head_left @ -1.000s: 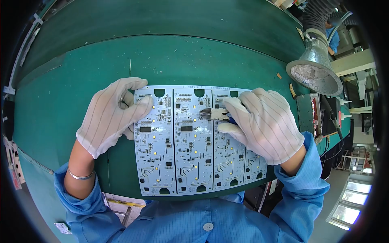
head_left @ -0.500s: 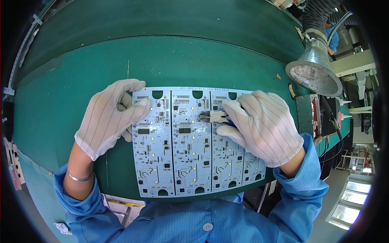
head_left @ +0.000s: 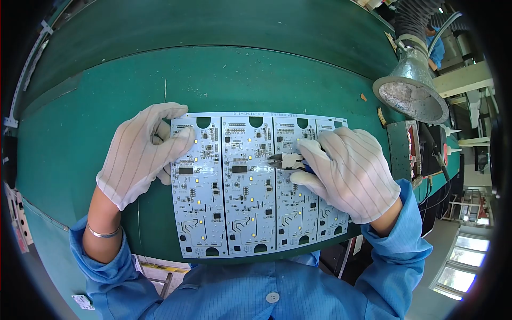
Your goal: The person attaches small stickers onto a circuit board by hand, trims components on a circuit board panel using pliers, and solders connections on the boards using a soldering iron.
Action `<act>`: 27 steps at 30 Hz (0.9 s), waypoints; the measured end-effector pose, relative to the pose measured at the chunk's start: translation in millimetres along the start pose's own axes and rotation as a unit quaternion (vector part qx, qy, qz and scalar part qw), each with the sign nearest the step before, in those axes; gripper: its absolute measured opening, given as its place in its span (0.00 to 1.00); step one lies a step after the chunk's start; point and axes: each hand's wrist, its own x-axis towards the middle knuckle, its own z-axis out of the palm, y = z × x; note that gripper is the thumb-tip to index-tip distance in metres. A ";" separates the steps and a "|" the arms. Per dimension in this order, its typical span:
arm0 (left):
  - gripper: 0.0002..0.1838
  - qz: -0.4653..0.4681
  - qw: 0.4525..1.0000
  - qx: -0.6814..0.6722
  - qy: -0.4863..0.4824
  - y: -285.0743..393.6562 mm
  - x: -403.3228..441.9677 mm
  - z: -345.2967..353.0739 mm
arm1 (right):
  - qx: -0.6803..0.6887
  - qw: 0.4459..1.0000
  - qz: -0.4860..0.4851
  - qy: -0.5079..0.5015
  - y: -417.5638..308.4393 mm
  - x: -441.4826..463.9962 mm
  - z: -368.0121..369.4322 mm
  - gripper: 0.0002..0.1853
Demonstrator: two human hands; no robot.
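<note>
A white circuit board panel (head_left: pixel 249 192) of several joined strips lies on the green mat in front of me, dotted with small black and yellow parts. My left hand (head_left: pixel 146 152), in a striped white glove, grips its upper left edge, thumb on top and some fingers hidden underneath. In my gloved right hand (head_left: pixel 349 173) are cutting pliers (head_left: pixel 285 161) with dark blue handles, mostly covered by the fingers. Their jaws point left over the gap between the second and third strips. Whether the tips touch the board I cannot tell.
A metal funnel-shaped extractor (head_left: pixel 410 96) hangs at the upper right. Below it stands a metal-sided box (head_left: pixel 404 149) with tools and cables beside it. The green mat (head_left: pixel 133 80) has small debris on it. In the far upper right, a person's blue sleeve (head_left: pixel 436 49) shows.
The board has shifted slightly left with my left hand. My right hand and the pliers have moved a little right and down relative to the board, uncovering more of the fourth strip's top.
</note>
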 end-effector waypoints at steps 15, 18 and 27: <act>0.28 -0.005 1.000 -0.008 -0.002 0.9 -0.9 -1.4 | -0.025 1.000 -0.011 0.001 -1.7 22.1 6.2 0.21; 0.29 -0.003 1.000 -0.001 -0.003 0.6 -0.6 -2.0 | -0.029 0.999 -0.018 0.004 -1.0 23.1 6.0 0.21; 0.29 0.010 1.000 0.011 0.001 -0.8 -0.4 -0.7 | -0.080 0.996 -0.036 0.004 -3.4 22.6 3.1 0.23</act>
